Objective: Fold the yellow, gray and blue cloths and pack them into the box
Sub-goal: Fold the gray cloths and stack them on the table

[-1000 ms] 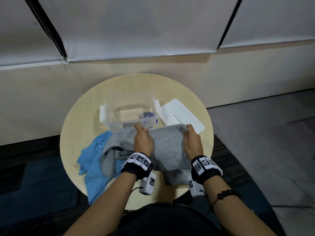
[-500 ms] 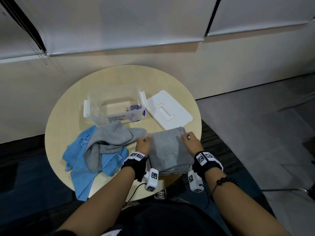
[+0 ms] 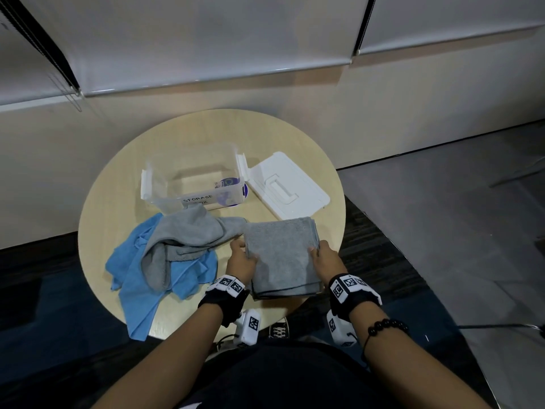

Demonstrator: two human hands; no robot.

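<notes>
A folded gray cloth (image 3: 283, 255) lies as a neat rectangle at the table's near right. My left hand (image 3: 242, 258) grips its left edge and my right hand (image 3: 326, 256) grips its right edge. A second gray cloth (image 3: 182, 237) lies crumpled to the left, on top of a rumpled blue cloth (image 3: 138, 287) that hangs over the table's near edge. The clear storage box (image 3: 191, 178) stands open behind them with nothing but a label inside. No yellow cloth is in view.
The box's white lid (image 3: 287, 187) lies flat to the right of the box. The round wooden table (image 3: 118, 187) stands against a pale wall. A shoe (image 3: 278, 330) shows below the table's near edge.
The gray cloth has been folded over into a compact rectangle and set down at the near right. Both hands slid from its far corners to its side edges.
</notes>
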